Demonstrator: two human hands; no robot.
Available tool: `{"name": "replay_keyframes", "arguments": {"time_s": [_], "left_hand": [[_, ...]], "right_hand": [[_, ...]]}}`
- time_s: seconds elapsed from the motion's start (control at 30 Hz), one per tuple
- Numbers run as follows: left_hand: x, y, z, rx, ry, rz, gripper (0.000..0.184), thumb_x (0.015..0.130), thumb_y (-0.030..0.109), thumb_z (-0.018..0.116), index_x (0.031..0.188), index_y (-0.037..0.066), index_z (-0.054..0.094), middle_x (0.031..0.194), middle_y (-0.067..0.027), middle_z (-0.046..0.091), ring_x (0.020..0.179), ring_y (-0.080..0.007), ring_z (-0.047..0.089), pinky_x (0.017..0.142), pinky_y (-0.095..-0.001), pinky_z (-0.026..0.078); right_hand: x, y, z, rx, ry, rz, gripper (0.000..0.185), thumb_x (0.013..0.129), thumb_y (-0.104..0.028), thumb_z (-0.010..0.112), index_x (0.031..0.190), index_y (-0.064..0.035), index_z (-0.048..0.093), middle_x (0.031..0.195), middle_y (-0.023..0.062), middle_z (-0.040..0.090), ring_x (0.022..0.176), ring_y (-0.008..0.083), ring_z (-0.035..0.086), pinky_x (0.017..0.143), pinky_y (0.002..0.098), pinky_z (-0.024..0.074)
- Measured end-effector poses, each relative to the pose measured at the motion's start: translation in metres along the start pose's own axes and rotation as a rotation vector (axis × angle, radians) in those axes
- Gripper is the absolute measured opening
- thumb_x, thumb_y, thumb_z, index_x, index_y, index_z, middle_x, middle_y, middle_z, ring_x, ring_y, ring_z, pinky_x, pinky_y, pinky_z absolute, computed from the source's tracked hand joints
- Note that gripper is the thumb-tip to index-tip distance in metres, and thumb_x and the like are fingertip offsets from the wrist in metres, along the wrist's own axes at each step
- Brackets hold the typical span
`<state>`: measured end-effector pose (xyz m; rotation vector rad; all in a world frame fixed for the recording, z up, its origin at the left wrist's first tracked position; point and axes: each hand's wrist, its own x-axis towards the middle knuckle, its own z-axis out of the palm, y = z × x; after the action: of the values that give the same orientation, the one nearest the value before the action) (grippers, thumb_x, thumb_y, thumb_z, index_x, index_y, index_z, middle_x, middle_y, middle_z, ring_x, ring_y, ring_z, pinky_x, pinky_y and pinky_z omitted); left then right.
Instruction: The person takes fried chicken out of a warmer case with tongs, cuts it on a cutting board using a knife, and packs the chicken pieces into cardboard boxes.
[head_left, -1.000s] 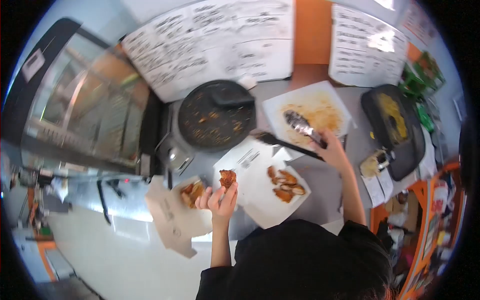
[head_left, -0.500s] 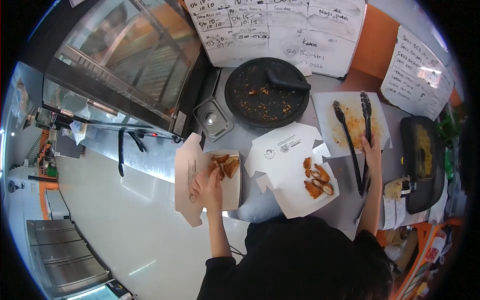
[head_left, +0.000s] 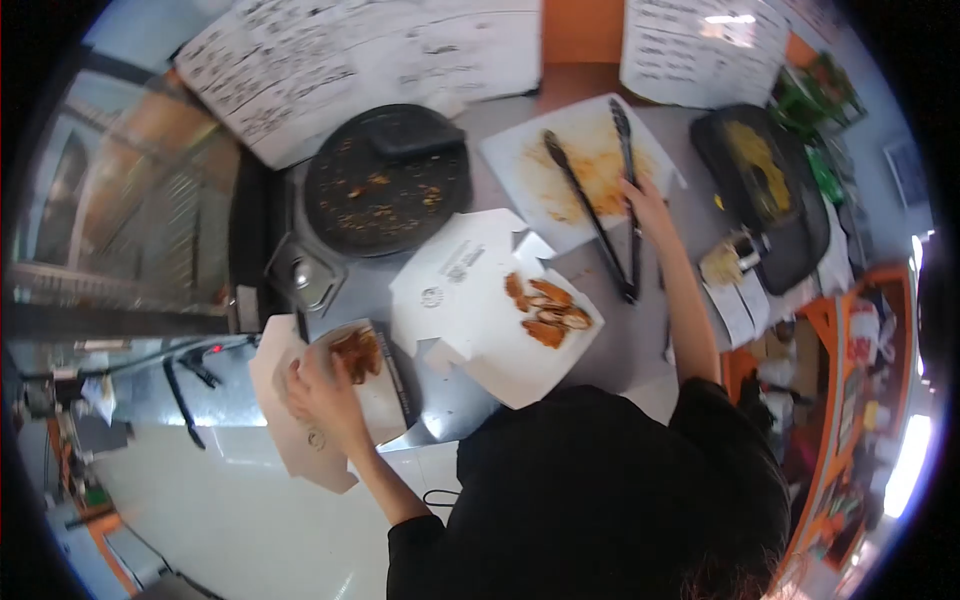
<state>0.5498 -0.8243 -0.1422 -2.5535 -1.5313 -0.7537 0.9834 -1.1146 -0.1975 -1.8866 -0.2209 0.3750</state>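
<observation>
My left hand point(head_left: 325, 393) is over the small open carton point(head_left: 385, 410) on the left, its fingers beside the browned fried chicken pieces point(head_left: 357, 355) inside. Blur hides whether those fingers grip anything. With my right hand point(head_left: 652, 208) I hold one arm of the black-handled tongs point(head_left: 610, 240), whose arms are spread apart over a stained white cutting board point(head_left: 520, 160). Between my hands lies a larger unfolded white box point(head_left: 480, 350) with several cut chicken pieces point(head_left: 545, 312) on it.
A round black board point(head_left: 340, 215) with crumbs and a dark-handled tool point(head_left: 420, 142) lies behind the boxes. A metal container lid point(head_left: 305, 275) sits near the glass cabinet point(head_left: 110, 230). At right are a black tray point(head_left: 710, 150) and papers point(head_left: 735, 310).
The view has swung, shifting the counter items left and tilting them. My left hand's fingers now sit slightly left of the chicken; my right hand stays on the tongs.
</observation>
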Motion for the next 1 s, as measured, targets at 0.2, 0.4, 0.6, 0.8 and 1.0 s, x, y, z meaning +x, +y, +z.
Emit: {"name": "replay_keyframes", "arguments": {"time_s": [0.2, 0.4, 0.6, 0.8, 1.0], "left_hand": [[-0.007, 0.016, -0.031, -0.181, -0.27, 0.033, 0.026, 0.079, 0.024, 0.061, 0.101, 0.011, 0.059, 0.087, -0.01, 0.059, 0.085, -0.0231, 0.051, 0.087, -0.0383, 0.033], [-0.037, 0.063, -0.032, -0.81, -0.333, 0.076, 0.038, 0.082, -0.001, 0.042, 0.119, 0.004, 0.049, 0.116, -0.0154, 0.051, 0.114, -0.0259, 0.043, 0.099, -0.0388, 0.027], [-0.069, 0.107, -0.002, -0.685, -0.525, 0.293, 0.029, 0.086, 0.013, 0.047, 0.114, 0.004, 0.053, 0.125, -0.0179, 0.043, 0.118, -0.0313, 0.035, 0.098, -0.0394, 0.026], [-0.07, 0.097, 0.043, -0.475, -0.681, 0.254, 0.044, 0.084, 0.023, 0.053, 0.12, 0.0, 0.043, 0.126, -0.028, 0.034, 0.113, -0.0391, 0.039, 0.093, -0.0439, 0.032], [-0.063, 0.071, 0.07, -0.339, -0.755, 0.328, 0.05, 0.072, 0.006, 0.06, 0.117, 0.0, 0.039, 0.113, -0.0256, 0.038, 0.101, -0.0409, 0.043, 0.087, -0.044, 0.037]], "right_hand": [[0.012, 0.011, 0.0, -0.212, 0.185, -0.285, 0.039, 0.082, -0.016, 0.05, 0.117, -0.0002, 0.044, 0.09, 0.0124, 0.056, 0.078, 0.0203, 0.055, 0.069, 0.0305, 0.0434], [-0.028, -0.013, 0.021, -0.822, 0.429, -0.684, 0.033, 0.085, -0.017, 0.047, 0.113, -0.0003, 0.049, 0.109, 0.0185, 0.051, 0.103, 0.0296, 0.05, 0.089, 0.0348, 0.0373], [-0.107, -0.022, 0.093, -0.471, -0.263, -0.435, 0.043, 0.074, -0.029, 0.062, 0.107, -0.0024, 0.054, 0.106, 0.0181, 0.055, 0.101, 0.0311, 0.051, 0.086, 0.0383, 0.0408], [-0.125, -0.014, 0.127, -0.789, -0.096, -0.642, 0.032, 0.069, -0.018, 0.057, 0.1, -0.0082, 0.056, 0.097, 0.0108, 0.052, 0.093, 0.0282, 0.049, 0.08, 0.0407, 0.0414], [-0.147, -0.008, 0.133, -0.819, -0.156, -1.146, 0.016, 0.069, -0.018, 0.058, 0.082, -0.0157, 0.066, 0.136, 0.0084, 0.031, 0.123, 0.0309, 0.031, 0.101, 0.0459, 0.0259]]}}
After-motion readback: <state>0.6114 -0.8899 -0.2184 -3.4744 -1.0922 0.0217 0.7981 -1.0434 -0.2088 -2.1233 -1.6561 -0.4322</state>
